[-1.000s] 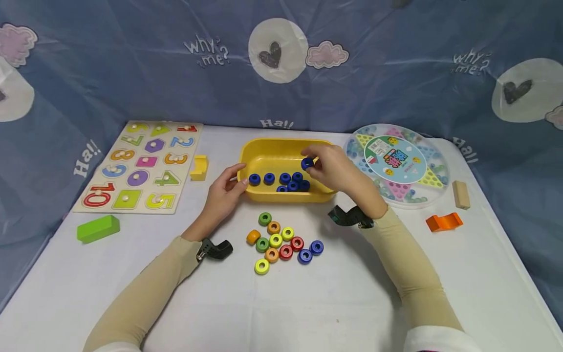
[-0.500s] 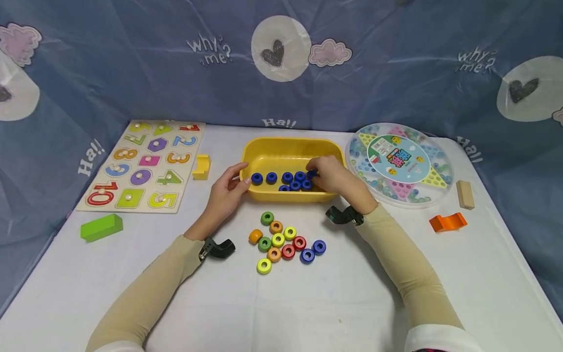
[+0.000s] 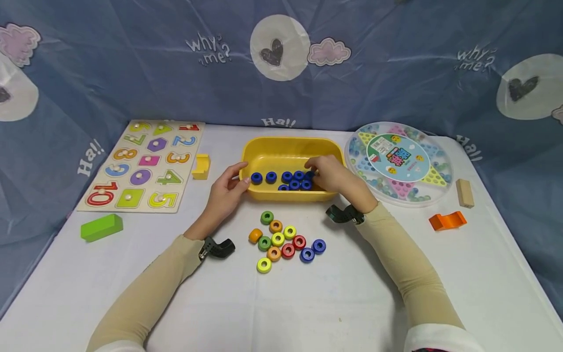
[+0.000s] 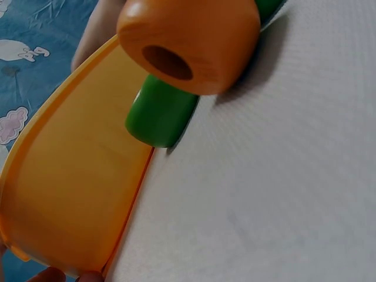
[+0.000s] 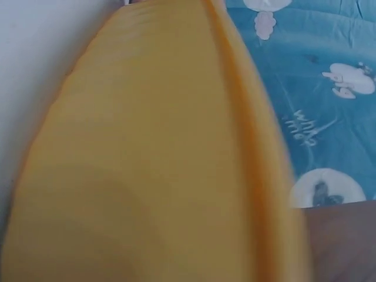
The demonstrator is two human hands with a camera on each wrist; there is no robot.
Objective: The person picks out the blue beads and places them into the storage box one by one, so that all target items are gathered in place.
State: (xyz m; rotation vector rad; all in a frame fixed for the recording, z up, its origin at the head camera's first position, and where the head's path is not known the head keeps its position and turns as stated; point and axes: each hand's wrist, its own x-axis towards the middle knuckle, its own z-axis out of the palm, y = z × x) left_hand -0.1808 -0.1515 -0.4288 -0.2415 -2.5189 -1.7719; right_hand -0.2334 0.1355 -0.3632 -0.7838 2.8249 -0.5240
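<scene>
A yellow plastic bin point(image 3: 281, 196) stands at the middle back of the table, with several blue beads point(image 3: 270, 177) lying inside along its front wall. My left hand point(image 3: 225, 193) grips the bin's left end, thumb at the front corner and fingers over the rim. In the left wrist view its fingertips point(image 4: 89, 276) show at the bin's edge. My right hand point(image 3: 332, 175) reaches inside at the right end, pinching a blue bead point(image 3: 310, 176) low beside the others; the fingers partly cover it. The right wrist view is mostly filled by the bin's outer wall point(image 5: 135, 147).
Before the bin lie loose green, orange, yellow, red and blue beads point(image 3: 288, 251). A number puzzle board point(image 3: 145, 166), yellow block point(image 3: 201, 167) and green block point(image 3: 101, 228) are at left. At right are a round marble game point(image 3: 398, 164), orange block point(image 3: 447, 221) and wooden block point(image 3: 465, 193).
My right hand has lowered a blue bead from above the bin down among the blue beads at its right end. The left hand keeps its grip on the bin.
</scene>
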